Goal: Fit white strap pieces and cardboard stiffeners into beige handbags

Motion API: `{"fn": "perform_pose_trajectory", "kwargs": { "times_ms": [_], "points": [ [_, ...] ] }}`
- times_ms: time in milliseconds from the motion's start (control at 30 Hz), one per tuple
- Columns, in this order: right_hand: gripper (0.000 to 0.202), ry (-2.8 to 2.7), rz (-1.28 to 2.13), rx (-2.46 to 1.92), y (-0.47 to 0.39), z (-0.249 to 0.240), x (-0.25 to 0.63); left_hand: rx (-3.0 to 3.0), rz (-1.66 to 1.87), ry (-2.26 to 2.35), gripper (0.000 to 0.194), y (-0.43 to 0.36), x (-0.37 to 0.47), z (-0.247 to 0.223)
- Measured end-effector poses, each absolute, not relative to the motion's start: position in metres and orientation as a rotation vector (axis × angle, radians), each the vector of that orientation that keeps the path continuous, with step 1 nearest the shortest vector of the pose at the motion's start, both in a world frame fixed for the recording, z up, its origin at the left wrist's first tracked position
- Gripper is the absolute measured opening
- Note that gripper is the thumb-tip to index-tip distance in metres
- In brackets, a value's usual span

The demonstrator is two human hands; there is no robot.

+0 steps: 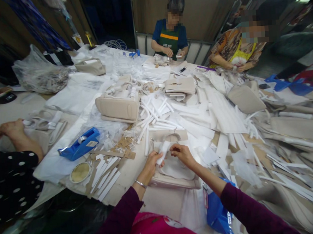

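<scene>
A beige handbag [176, 182] lies in front of me near the table's edge. Above it, my left hand [152, 163] is closed round a white wrapped piece [163, 152] that looks like part of the bag's handle. My right hand [182, 154] is just to the right of this piece, with its fingers pinched together; whatever they hold, if anything, is too small to name. White wrapping also shows within the bag below my hands.
Left of my hands are a blue tape dispenser [80, 144], a round tin [79, 172] and white strips [107, 176]. Beyond stands another beige bag [118, 107]. A blue dispenser [218, 212] is by my right forearm. Co-workers sit left and across the table.
</scene>
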State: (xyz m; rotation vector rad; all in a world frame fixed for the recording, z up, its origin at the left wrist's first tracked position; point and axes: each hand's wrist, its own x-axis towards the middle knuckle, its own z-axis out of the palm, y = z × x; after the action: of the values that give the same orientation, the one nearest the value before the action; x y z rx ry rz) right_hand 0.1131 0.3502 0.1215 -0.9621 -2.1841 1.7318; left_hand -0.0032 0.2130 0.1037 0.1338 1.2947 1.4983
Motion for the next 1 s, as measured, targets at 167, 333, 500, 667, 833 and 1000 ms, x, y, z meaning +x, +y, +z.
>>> {"fn": "perform_pose_trajectory", "kwargs": {
  "times_ms": [167,333,500,667,833,1000],
  "points": [
    [0.014,-2.039,1.861,-1.012,0.349,0.123,0.11,0.144,1.503,1.284,0.031,0.213,-0.003,0.105],
    [0.02,-1.918,1.97,-1.076,0.346,0.133,0.109,0.163,1.498,1.29,0.03,0.214,-0.003,0.105],
    [0.028,-1.76,2.11,-1.157,0.342,0.145,0.112,0.153,1.497,1.282,0.03,0.215,-0.003,0.105],
    [0.026,-1.664,2.166,-1.257,0.342,0.146,0.112,0.141,1.495,1.29,0.031,0.215,-0.002,0.105],
    [0.021,-1.612,2.154,-1.391,0.343,0.147,0.108,0.141,1.496,1.29,0.032,0.215,-0.002,0.108],
    [0.023,-1.644,2.056,-1.439,0.343,0.146,0.105,0.131,1.496,1.282,0.034,0.215,-0.003,0.105]
  ]
}}
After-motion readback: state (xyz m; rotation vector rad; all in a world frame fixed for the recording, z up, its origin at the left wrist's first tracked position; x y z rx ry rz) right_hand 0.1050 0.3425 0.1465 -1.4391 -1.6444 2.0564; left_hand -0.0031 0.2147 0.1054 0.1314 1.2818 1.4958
